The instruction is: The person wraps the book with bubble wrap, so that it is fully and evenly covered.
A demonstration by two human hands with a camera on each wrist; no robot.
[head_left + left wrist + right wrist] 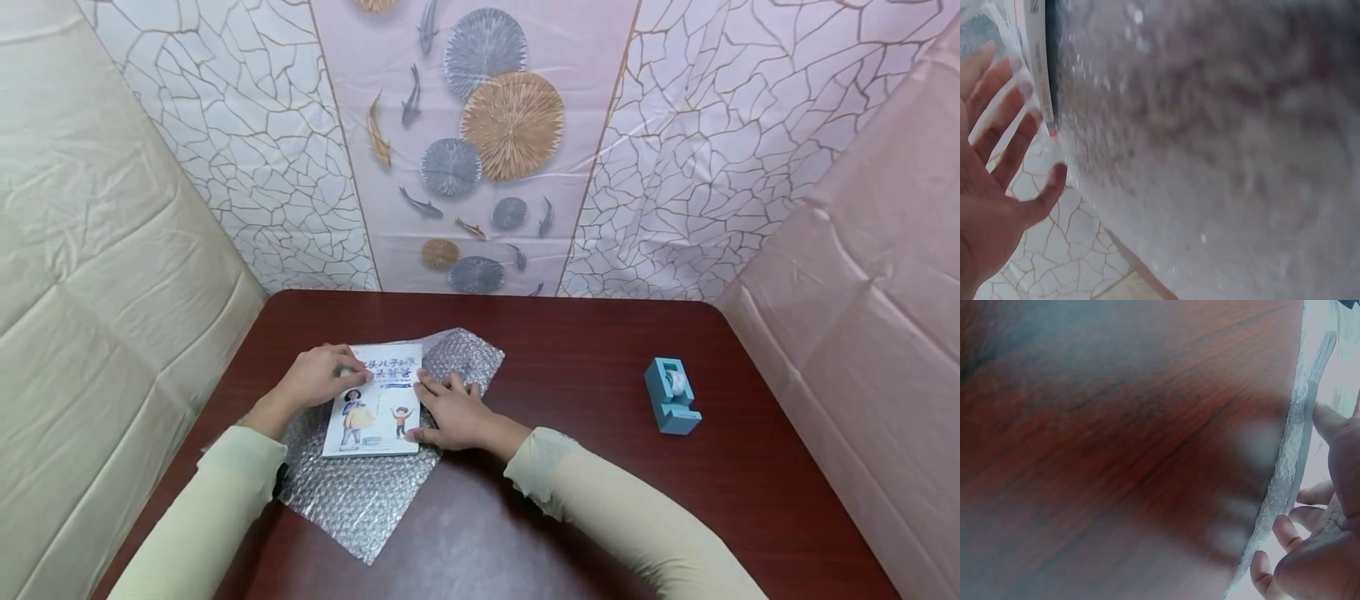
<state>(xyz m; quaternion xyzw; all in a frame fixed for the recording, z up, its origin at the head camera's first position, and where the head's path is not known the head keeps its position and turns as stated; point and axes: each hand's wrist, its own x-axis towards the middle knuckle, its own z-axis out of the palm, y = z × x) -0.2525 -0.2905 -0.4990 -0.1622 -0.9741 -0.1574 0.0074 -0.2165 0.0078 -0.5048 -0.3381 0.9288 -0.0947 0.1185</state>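
Note:
A white book [381,408] with two drawn figures and blue lettering on its cover lies on a sheet of bubble wrap [352,504], which is turned at an angle beneath it. My left hand [318,375] rests at the book's upper left, thumb over the cover. In the left wrist view its fingers [1013,147] are spread beside the book's edge and the clear wrap. On the other side, my right hand [459,417] touches the book's right edge with fingers and thumb spread. The right wrist view shows those fingers [1288,532] along the edge, above the wrap.
A blue tape dispenser [663,408] with a roll of clear tape [677,383] stands on the right part of the dark red-brown table [570,358]. Patterned sheeting [285,150] hangs behind the table, and padded pale panels [870,275] flank it.

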